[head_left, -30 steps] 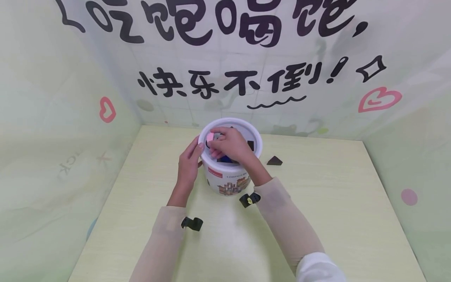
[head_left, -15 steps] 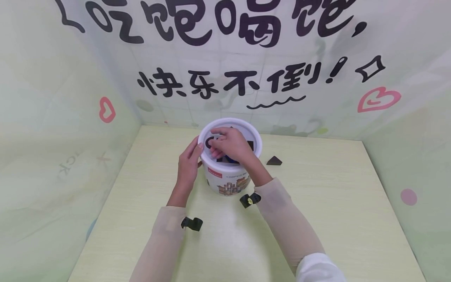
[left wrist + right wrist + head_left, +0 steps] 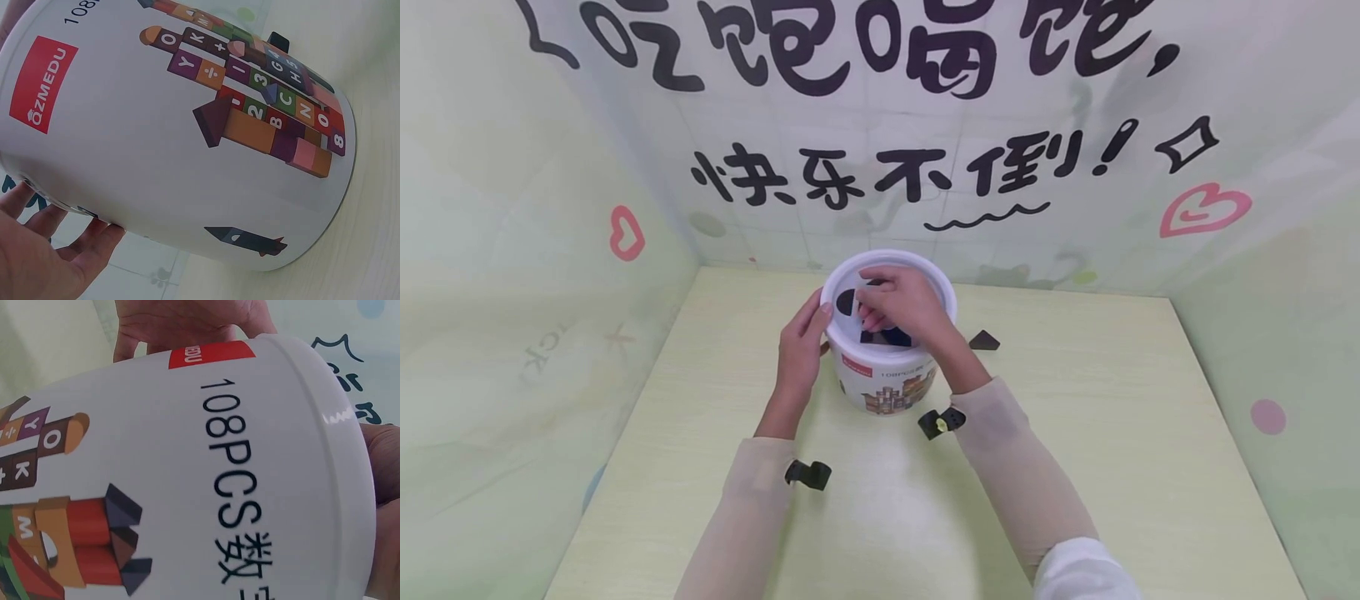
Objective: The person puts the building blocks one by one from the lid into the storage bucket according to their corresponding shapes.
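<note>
A white bucket (image 3: pixel 865 392) printed with coloured building blocks stands upright near the back of the table. Its recessed white lid (image 3: pixel 844 329) has dark shaped openings, among them a half-round hole (image 3: pixel 846 302) at the left. My left hand (image 3: pixel 801 342) grips the bucket's left side, thumb at the rim; in the left wrist view its fingers (image 3: pixel 103 244) lie along the wall. Above the lid is my right hand (image 3: pixel 908 307), fingers loosely bent, nothing visible in them, covering some openings. In the right wrist view the bucket's wall hides most of that hand.
A dark brown triangular block (image 3: pixel 984 341) lies on the pale wooden table (image 3: pixel 1112 433), right of the bucket. Behind stands a printed wall (image 3: pixel 865 150) with large black lettering; further printed panels rise on both sides.
A pink block pinched by the right hand over the half-round hole has gone out of sight. The right hand has since shifted slightly right, while the left hand and bucket stay put.
</note>
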Demonstrator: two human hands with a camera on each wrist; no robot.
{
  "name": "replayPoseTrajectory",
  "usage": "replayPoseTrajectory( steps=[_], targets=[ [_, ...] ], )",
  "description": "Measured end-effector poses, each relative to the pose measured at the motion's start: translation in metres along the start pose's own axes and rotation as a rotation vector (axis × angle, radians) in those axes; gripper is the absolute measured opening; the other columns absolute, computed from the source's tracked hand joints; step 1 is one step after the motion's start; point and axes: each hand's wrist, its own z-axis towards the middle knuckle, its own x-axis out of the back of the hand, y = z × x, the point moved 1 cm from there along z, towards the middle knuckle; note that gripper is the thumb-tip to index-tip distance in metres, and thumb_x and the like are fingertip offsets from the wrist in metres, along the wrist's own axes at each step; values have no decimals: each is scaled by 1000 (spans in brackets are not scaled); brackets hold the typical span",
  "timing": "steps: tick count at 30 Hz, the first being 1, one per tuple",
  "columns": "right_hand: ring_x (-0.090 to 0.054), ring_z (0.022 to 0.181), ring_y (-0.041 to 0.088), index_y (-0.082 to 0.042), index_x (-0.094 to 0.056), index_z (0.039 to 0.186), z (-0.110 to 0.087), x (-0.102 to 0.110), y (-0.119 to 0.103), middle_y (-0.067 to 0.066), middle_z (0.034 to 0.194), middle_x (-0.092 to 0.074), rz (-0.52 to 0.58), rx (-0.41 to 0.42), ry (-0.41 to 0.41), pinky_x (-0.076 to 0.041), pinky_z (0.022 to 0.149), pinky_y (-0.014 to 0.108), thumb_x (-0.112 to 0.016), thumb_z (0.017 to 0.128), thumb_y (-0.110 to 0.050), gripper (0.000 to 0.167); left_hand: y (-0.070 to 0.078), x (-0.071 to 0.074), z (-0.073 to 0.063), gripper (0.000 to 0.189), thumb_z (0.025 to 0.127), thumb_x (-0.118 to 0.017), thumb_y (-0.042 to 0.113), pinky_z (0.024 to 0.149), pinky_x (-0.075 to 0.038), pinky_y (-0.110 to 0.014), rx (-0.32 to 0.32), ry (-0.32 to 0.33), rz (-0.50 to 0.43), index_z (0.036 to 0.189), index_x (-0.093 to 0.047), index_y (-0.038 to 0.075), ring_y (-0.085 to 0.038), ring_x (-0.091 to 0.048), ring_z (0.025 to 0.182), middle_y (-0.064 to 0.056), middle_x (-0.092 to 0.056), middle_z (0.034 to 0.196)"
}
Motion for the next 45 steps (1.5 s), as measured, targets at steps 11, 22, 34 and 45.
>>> replayPoseTrajectory(
  steps=[11, 22, 34, 45],
  targets=[
    [-67, 61, 20, -2, -60, 129, -9, 21, 3, 14, 77, -69, 16, -7, 81, -62, 65, 37, -66, 92, -12, 38, -1, 0, 1, 49, 95, -53, 54, 96, -52, -46, 6, -1, 6, 140, -51, 37, -18, -52, 127, 7, -51, 144],
    [-66, 60, 18, -5, -61, 128, -18, 35, 3, 13, 79, -70, 4, -14, 124, -61, 65, 33, -66, 92, -14, 37, -1, 0, -1, 49, 95, -53, 54, 96, -53, -46, 10, 11, 17, 140, -50, 37, -17, -52, 127, 9, -50, 144],
    [-67, 60, 17, -6, -62, 128, -25, 56, 9, 12, 78, -70, 7, -21, 186, -61, 63, 33, -65, 93, -14, 36, 0, -1, -1, 48, 95, -52, 55, 96, -52, -46, 7, 8, 36, 141, -50, 38, -18, -52, 127, 9, -50, 144],
    [-67, 60, 15, -4, -60, 130, -26, 69, 14, 11, 78, -70, 26, -34, 214, -61, 65, 30, -65, 93, -14, 38, 0, -1, -1, 51, 94, -52, 57, 96, -52, -47, 9, 11, 38, 141, -50, 38, -18, -52, 127, 8, -51, 144]
  ],
)
